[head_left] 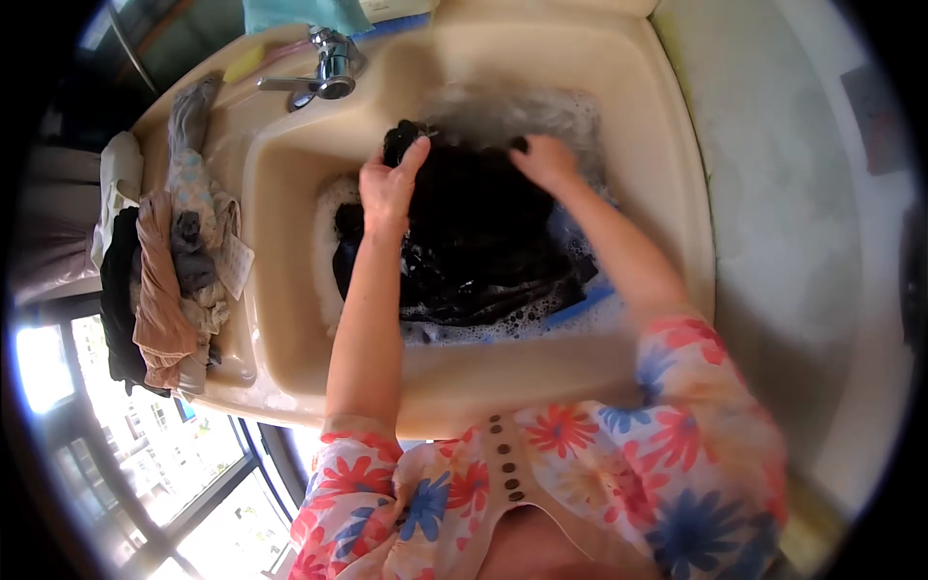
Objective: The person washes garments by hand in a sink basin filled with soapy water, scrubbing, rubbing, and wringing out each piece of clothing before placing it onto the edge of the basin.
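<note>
Black wet cloth fills much of the beige sink, lying in soapy water. At its upper left, my left hand grips a bunched part of the cloth, thumb pointing up. My right hand is closed on the upper right edge of the same cloth and slightly blurred. Between the two hands the cloth is spread. Suds float around the lower edge. Something blue shows in the water at the lower right of the cloth.
A chrome faucet stands on the upper left rim. Several garments, including a brown one, are piled on the left ledge. A light blue cloth lies behind the faucet. A wall borders the right side.
</note>
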`<state>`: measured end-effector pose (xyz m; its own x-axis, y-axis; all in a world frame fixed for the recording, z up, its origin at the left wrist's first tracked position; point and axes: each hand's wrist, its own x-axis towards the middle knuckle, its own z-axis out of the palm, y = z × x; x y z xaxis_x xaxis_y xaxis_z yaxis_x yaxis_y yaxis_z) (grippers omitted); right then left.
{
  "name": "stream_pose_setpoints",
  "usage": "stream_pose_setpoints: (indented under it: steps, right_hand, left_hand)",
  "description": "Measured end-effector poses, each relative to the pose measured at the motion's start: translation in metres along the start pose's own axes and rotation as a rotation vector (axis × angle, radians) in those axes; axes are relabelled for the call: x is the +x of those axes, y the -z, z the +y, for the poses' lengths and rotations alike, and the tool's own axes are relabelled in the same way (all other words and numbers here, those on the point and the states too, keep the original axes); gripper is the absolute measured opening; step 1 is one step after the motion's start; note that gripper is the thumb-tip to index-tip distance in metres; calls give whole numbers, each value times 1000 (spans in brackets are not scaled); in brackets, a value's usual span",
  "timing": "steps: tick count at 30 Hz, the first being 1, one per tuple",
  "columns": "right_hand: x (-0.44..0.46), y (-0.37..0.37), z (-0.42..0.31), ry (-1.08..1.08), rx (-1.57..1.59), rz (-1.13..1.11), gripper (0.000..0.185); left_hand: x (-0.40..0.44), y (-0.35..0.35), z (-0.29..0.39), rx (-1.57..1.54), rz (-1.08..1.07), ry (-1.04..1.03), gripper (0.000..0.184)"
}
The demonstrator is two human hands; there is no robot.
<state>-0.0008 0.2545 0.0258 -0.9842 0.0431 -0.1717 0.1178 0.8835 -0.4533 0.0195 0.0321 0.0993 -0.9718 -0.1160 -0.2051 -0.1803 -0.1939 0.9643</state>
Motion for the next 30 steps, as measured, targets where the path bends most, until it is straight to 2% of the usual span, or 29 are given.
stream_pose_setpoints:
  steps: [1,2,4,5,6,7,8,9,10,12,13,14,16,17,19,20,21,22,25,28,30]
  right_hand:
    - [2,15,24,-23,-117,-118,38]
    - [1,29,29,-50,-230,-234,42]
    - [3,43,25,203,-106,-136,53]
    - [-1,58,17,324,-41,-87,60]
    - [0,71,-11,613,262,-146,75]
    - [-8,74,-38,767,447,-149,73]
    - [-15,74,-56,768,442,-207,71]
    - [-19,70,-65,692,514,-289,70]
    - [-21,68,-69,615,582,-374,68]
    - [-24,72,-67,584,427,-304,46]
    - [-25,78,-64,563,339,-369,38]
    - [-26,85,-62,540,249,-430,31]
    - [-27,85,-57,439,318,-477,24]
    - [-28,84,-54,387,354,-500,22]
    - [-27,78,-46,373,621,-401,22]
    - [-28,75,-45,365,757,-351,23]
    - [-36,86,-53,332,817,-337,20]
    - [-42,98,-58,396,859,-268,19]
    - [-47,135,-62,365,959,-147,18]
    - [-44,157,-56,317,844,-53,17]
    - [-42,164,-50,339,784,4,21]
  left_hand:
    - [12,13,-11,221,31,-187,27]
    - [8,13,-5,350,8,-212,26]
    - [0,7,11,615,-47,-267,24]
    - [-2,1,8,594,-129,-279,24]
    - [-6,-8,8,443,-229,-192,25]
    - [-8,-13,5,388,-313,-163,26]
    - [-9,-16,2,335,-395,-134,27]
    - [-17,-20,17,587,-374,-242,27]
    - [-14,-20,14,518,-374,-268,27]
    - [-9,-19,15,372,-361,-315,26]
    - [-9,-12,22,363,-365,-147,25]
    - [-3,-7,19,340,-371,-160,25]
    - [-2,-2,13,105,-468,30,31]
    - [-5,-3,11,105,-498,64,33]
    - [-11,-4,6,106,-555,127,38]
    - [-9,-1,-1,213,-638,115,39]
    - [-5,4,-9,474,-601,100,39]
    - [-1,9,-17,730,-560,84,40]
    - [6,23,-32,650,-468,155,42]
    - [9,25,-44,803,-286,84,39]
    - [10,22,-45,633,-309,134,36]
